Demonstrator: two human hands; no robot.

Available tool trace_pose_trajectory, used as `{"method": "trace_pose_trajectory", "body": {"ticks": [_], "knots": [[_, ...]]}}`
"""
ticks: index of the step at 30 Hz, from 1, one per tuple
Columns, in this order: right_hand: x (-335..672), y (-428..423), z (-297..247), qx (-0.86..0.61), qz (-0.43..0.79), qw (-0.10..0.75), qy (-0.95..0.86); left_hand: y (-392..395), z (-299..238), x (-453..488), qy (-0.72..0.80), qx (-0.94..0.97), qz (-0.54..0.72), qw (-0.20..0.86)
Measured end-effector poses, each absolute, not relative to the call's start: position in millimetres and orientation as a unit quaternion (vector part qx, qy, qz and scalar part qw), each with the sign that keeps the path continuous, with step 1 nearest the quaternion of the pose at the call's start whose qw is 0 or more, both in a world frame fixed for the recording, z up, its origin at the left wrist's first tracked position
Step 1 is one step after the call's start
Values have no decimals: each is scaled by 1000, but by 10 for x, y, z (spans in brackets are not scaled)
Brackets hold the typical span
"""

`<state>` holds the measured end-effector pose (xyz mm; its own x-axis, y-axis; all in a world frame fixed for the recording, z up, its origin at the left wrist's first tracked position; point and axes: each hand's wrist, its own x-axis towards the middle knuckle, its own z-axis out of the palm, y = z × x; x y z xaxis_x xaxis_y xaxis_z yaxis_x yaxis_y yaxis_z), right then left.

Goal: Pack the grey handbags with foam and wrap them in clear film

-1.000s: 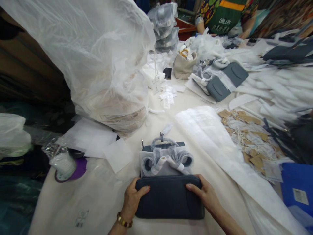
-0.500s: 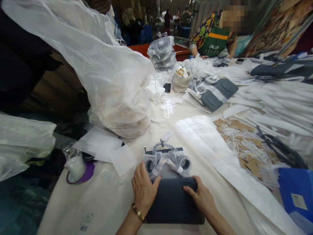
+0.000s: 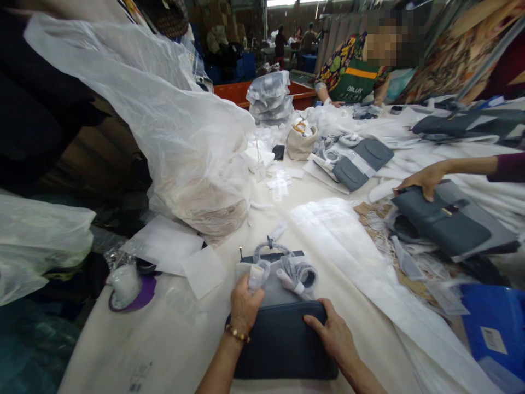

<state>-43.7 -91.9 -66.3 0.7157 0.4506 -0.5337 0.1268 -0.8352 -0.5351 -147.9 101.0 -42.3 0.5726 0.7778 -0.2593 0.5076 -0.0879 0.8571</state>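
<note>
A dark blue handbag lies on the table in front of me, its handle and wrapped strap bundles at the far side. My left hand is closed around the left wrapped strap bundle. My right hand grips the bag's upper right edge, thumb on top and fingers behind it. The right wrapped strap bundle rests on the translucent sheet beyond the bag body, apart from both hands.
At the right, another person's hand holds a second dark bag over brown tags. White foam sheeting runs along my right. A large plastic bag stands at left, near a purple tape roll. A co-worker leans over the far end.
My left hand has moved from the bag's left edge onto the left strap bundle and closed on it. Another person's hand with a second bag has come in from the right.
</note>
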Motion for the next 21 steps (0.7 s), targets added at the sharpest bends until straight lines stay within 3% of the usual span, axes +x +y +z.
{"method": "trace_pose_trajectory", "body": {"ticks": [4, 8, 11, 13, 16, 18, 21], "knots": [[-437, -917, -677, -891, 352, 235, -163, 1314, -444, -1444, 392, 653, 63, 645], [-436, -913, -690, -888, 358, 238, -162, 1427, -464, -1366, 413, 645, 51, 641], [-441, -914, -708, -890, 350, 247, -158, 1289, -442, -1454, 485, 673, 99, 549], [-446, -918, -722, -891, 344, 250, -156, 1084, -458, -1589, 516, 731, 181, 409], [-449, -944, -728, -889, 346, 253, -158, 702, -585, -1766, 320, 897, 262, 159], [-451, -971, -708, -885, 355, 250, -166, 494, -722, -1795, 152, 958, 221, 99], [-457, -960, -643, -906, 269, 246, -217, 348, -929, -1731, 105, 978, 172, 57]]}}
